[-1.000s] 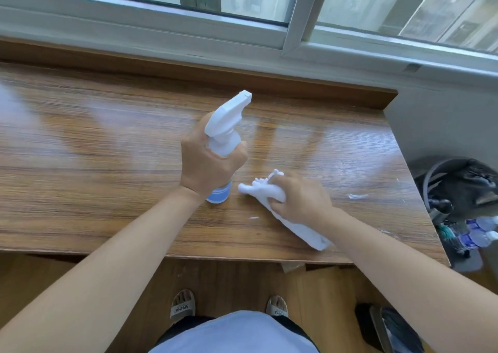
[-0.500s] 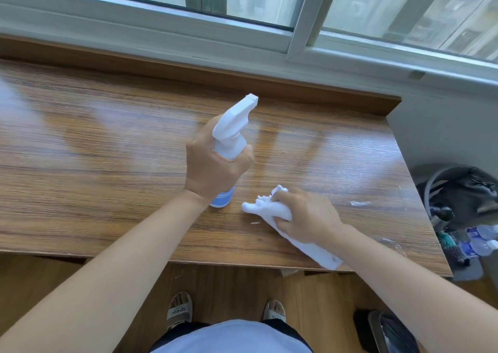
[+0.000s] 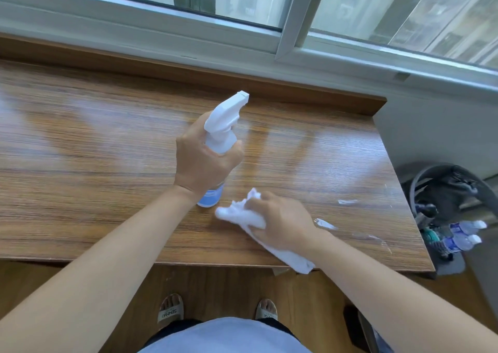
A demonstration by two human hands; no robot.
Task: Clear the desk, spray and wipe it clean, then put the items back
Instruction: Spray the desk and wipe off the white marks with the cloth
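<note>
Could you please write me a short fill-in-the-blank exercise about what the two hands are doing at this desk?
1. The left hand grips a white ____ bottle.
2. The right hand holds a crumpled white ____ against the desk.
3. The bottle's nozzle points away from the person, toward the ____ behind the desk.
4. White smears lie on the desk to the ____ of the right hand.

Missing words: spray; cloth; window; right
</note>
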